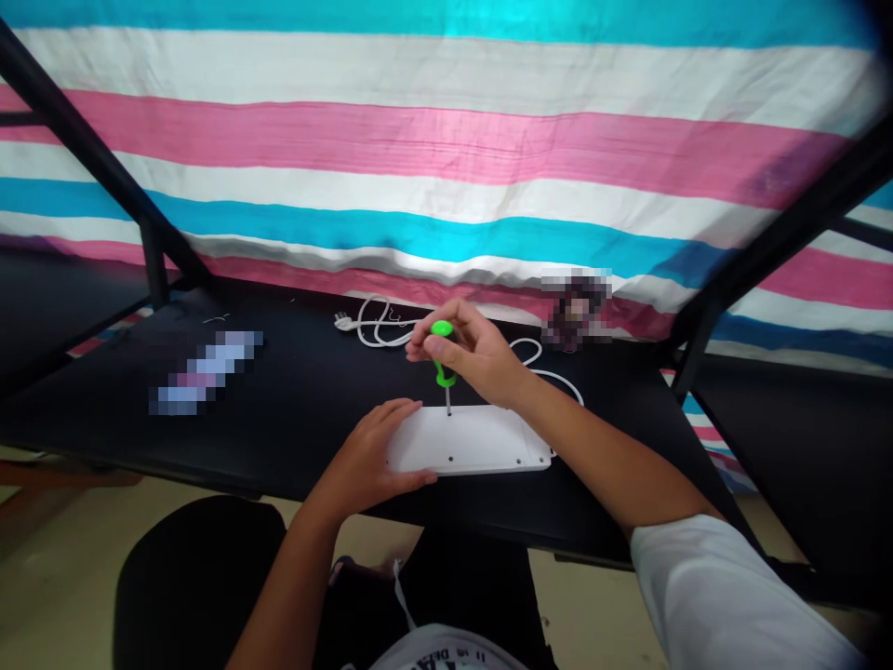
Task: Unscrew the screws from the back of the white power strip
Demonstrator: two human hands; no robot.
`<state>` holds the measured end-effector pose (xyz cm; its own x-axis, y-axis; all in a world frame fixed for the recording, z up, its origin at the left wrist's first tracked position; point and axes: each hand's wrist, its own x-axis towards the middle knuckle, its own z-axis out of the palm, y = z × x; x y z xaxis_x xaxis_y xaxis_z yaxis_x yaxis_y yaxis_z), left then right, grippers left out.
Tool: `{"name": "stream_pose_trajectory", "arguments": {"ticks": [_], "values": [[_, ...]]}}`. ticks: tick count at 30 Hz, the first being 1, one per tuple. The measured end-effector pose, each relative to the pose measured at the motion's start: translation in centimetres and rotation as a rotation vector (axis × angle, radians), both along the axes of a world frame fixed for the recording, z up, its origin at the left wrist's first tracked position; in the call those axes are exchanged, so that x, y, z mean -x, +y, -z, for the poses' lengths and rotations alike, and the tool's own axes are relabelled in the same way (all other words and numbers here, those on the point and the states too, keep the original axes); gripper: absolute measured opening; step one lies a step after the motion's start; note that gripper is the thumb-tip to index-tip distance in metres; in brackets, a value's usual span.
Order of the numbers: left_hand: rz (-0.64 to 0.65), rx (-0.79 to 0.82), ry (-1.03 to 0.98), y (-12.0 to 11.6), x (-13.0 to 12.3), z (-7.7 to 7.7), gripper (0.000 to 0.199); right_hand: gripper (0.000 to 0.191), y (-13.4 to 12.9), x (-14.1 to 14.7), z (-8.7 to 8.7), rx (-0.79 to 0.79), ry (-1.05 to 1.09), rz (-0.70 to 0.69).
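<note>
A white power strip [481, 439] lies on the black table, its flat face with several small screw holes turned up. My left hand [380, 448] grips its left end, fingers over the far edge and thumb along the near edge. My right hand [471, 349] is closed round the green handle of a screwdriver [444, 358]. The screwdriver stands nearly upright, its metal tip in a hole near the strip's far edge. A white cord [371, 326] with a plug [344, 322] lies behind, passing partly out of sight behind my right hand.
On the table [293, 409], a blurred bluish item [207, 370] lies to the left. A blurred dark item [576, 310] is at the back right. Striped sheeting [446, 140] hangs behind, between slanting black metal bars [98, 158]. A black stool [199, 568] stands below the near edge.
</note>
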<state>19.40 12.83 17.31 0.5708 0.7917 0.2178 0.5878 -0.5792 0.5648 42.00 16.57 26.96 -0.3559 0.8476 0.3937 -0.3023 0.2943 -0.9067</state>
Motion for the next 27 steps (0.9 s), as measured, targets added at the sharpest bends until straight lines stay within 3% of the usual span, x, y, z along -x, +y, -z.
{"name": "stream_pose_trajectory", "arguments": {"ticks": [3, 6, 9, 12, 16, 22, 27], "values": [[0.002, 0.001, -0.009, -0.1, 0.1, 0.1, 0.085, 0.051, 0.1, 0.0, 0.1, 0.019, 0.050, 0.020], [-0.001, 0.016, -0.013, -0.2, 0.0, 0.1, 0.085, 0.039, 0.2, -0.2, -0.1, 0.061, 0.078, -0.047], [-0.004, 0.024, -0.027, -0.2, 0.0, 0.0, 0.085, 0.043, 0.4, -0.5, -0.5, 0.081, 0.022, -0.105], [0.002, 0.027, -0.031, -0.2, 0.0, 0.1, 0.084, 0.041, 0.3, -0.6, -0.6, 0.042, -0.030, -0.043], [0.008, 0.030, -0.039, -0.2, 0.0, 0.1, 0.085, 0.053, 0.1, -0.6, -0.6, 0.062, -0.007, 0.024], [0.003, 0.038, -0.034, -0.3, 0.1, 0.0, 0.086, 0.040, 0.3, -1.1, -1.0, 0.107, 0.024, -0.132], [0.010, 0.011, -0.045, -0.3, 0.2, 0.2, 0.087, 0.042, 0.0, -0.6, -0.4, 0.026, -0.039, -0.095]]}}
